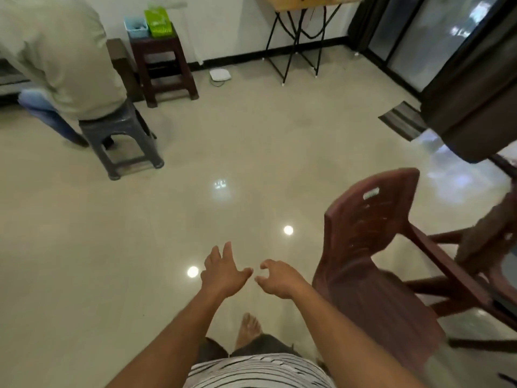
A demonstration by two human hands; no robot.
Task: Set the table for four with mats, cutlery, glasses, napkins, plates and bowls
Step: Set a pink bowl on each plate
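Both hands are out in front of the person over bare tiled floor, and neither holds anything. The left hand has its fingers spread loosely apart, thumb pointing toward the right one. The right hand is half curled, thumb and forefinger bent toward each other with a clear gap between; it grips and touches nothing.

None of the table things can be made out: no mats, cutlery, glasses, napkins, plates or bowls. At about 11 o'clock, far across the floor, a green basket and a blue basket stand side by side on a dark brown stool; they may hold supplies, but their contents are too blurred to tell. The left hand lies on that side, though both are well apart from it.

At 3 o'clock a reddish-brown plastic chair stands just beside the right arm, its back toward the person. At 10 o'clock another person sits on a grey stool. A bare foot shows mid-step below the hands, so this looks like walking between fetches.
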